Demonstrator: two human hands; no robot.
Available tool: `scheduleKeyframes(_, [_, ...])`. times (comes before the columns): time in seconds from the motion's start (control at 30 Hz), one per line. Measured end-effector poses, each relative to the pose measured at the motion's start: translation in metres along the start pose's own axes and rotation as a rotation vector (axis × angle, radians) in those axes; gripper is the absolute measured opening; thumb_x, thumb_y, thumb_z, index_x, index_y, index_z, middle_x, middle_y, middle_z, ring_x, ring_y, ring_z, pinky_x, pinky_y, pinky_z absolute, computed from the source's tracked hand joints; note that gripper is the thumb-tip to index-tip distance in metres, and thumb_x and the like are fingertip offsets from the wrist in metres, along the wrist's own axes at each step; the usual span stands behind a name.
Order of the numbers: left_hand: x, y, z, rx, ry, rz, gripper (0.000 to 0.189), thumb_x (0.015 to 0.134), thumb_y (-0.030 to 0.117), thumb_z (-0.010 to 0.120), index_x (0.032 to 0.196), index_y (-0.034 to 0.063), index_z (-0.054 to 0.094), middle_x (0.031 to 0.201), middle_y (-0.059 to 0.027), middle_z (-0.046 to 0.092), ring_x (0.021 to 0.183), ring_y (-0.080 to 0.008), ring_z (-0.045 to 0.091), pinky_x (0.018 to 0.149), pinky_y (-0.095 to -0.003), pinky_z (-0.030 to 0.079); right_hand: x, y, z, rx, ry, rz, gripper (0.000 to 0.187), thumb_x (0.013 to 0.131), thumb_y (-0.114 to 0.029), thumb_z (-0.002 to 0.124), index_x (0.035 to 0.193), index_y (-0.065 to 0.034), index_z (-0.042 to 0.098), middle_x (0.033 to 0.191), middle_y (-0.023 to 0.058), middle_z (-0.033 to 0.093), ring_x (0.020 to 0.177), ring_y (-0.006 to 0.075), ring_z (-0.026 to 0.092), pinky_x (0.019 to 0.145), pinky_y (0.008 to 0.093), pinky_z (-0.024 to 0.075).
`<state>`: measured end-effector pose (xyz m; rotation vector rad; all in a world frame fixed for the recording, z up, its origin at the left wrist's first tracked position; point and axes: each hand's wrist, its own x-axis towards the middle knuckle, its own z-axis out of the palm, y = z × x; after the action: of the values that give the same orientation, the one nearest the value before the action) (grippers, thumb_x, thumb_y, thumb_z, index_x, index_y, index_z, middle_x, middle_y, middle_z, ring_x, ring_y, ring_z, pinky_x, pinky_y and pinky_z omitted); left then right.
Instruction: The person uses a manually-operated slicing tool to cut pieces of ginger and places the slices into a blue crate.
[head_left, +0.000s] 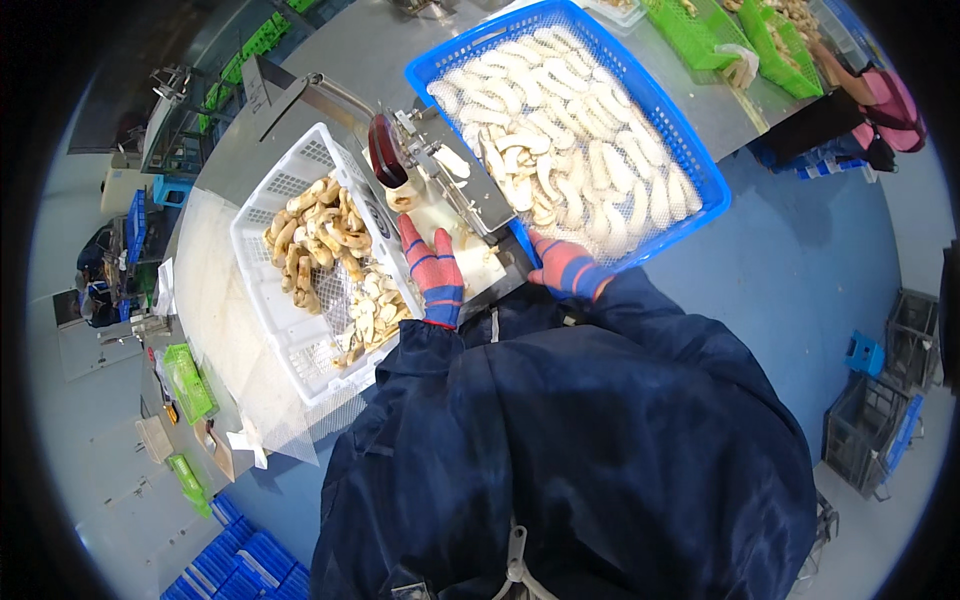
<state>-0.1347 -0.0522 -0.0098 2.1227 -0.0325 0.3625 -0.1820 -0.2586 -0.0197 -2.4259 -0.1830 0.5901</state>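
Observation:
My left hand (433, 274), in a pink and blue striped glove, lies with fingers apart over the pale bed of a manual slicer (469, 184). Its fingertips are just below a whitish, brown-ended mushroom piece (401, 196) under the slicer's dark red handle (385, 152). My right hand (568, 266), gloved alike, is at the near corner of a blue plastic basket (716, 199), beside the slicer's metal edge; whether it grips the rim is unclear. Curved pale slices (570, 127) lie in rows on netting in that basket, with a looser heap (517, 169) beside the slicer.
At left, a white plastic basket (259, 300) holds whole brownish mushrooms (319, 232) and pale offcuts (375, 307). All stand on a metal table (322, 49). Green baskets (697, 37) and another person (889, 109) are at the far right. Blue crates (247, 562) lie on the floor.

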Motion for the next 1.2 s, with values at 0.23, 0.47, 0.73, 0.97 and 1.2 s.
scheduleKeyframes(0.23, [-0.001, -0.004, 0.007, -0.067, 0.093, -0.016, 0.060, 0.080, 0.007, 0.049, 0.132, -0.0045, 0.022, 0.134, -0.0203, 0.028, 0.125, -0.0293, 0.026, 0.103, -0.0346, 0.019, 0.123, -0.007, -0.069, 0.467, 0.299, -0.027, 0.043, 0.070, -0.042, 0.059, 0.090, -0.0042, 0.063, 0.087, 0.0167, 0.063, 0.085, 0.0306, 0.059, 0.076, 0.0360, 0.0454])
scheduleKeyframes(0.47, [0.000, -0.005, 0.010, -0.199, 0.137, -0.052, 0.054, 0.082, -0.001, 0.043, 0.132, -0.0043, 0.022, 0.134, -0.0179, 0.027, 0.126, -0.0258, 0.026, 0.103, -0.0323, 0.021, 0.193, -0.028, -0.061, 0.306, 0.245, 0.036, 0.049, 0.067, -0.041, 0.064, 0.093, -0.0003, 0.060, 0.087, 0.0183, 0.063, 0.085, 0.0304, 0.060, 0.077, 0.0342, 0.0449])
scheduleKeyframes(0.73, [-0.001, -0.007, 0.003, -0.140, 0.163, -0.087, 0.048, 0.084, -0.001, 0.041, 0.130, -0.0031, 0.028, 0.128, -0.0160, 0.038, 0.117, -0.0229, 0.037, 0.098, -0.0305, 0.029, 0.173, 0.070, -0.086, 0.187, 0.638, 0.282, 0.044, 0.068, -0.032, 0.063, 0.097, 0.0011, 0.060, 0.088, 0.0172, 0.063, 0.088, 0.0284, 0.059, 0.082, 0.0337, 0.0448])
scheduleKeyframes(0.97, [0.031, 0.004, -0.013, -0.463, 0.214, -0.176, 0.034, 0.087, 0.003, 0.043, 0.121, -0.0025, 0.043, 0.115, -0.0084, 0.051, 0.102, -0.0142, 0.047, 0.090, -0.0254, 0.037, 0.081, 0.037, -0.092, 0.483, 0.557, 0.010, 0.028, 0.076, -0.024, 0.061, 0.096, -0.0035, 0.062, 0.085, 0.0136, 0.064, 0.078, 0.0202, 0.061, 0.071, 0.0286, 0.0459])
scheduleKeyframes(1.2, [0.068, -0.010, -0.016, -0.462, -0.013, -0.228, 0.038, 0.083, 0.007, 0.051, 0.121, 0.0028, 0.046, 0.114, -0.0086, 0.053, 0.102, -0.0152, 0.049, 0.088, -0.0253, 0.037, 0.012, -0.139, -0.158, 0.652, 0.471, -0.757, 0.037, 0.076, -0.015, 0.059, 0.110, -0.0028, 0.055, 0.107, 0.0111, 0.057, 0.102, 0.0192, 0.051, 0.088, 0.0301, 0.0382])
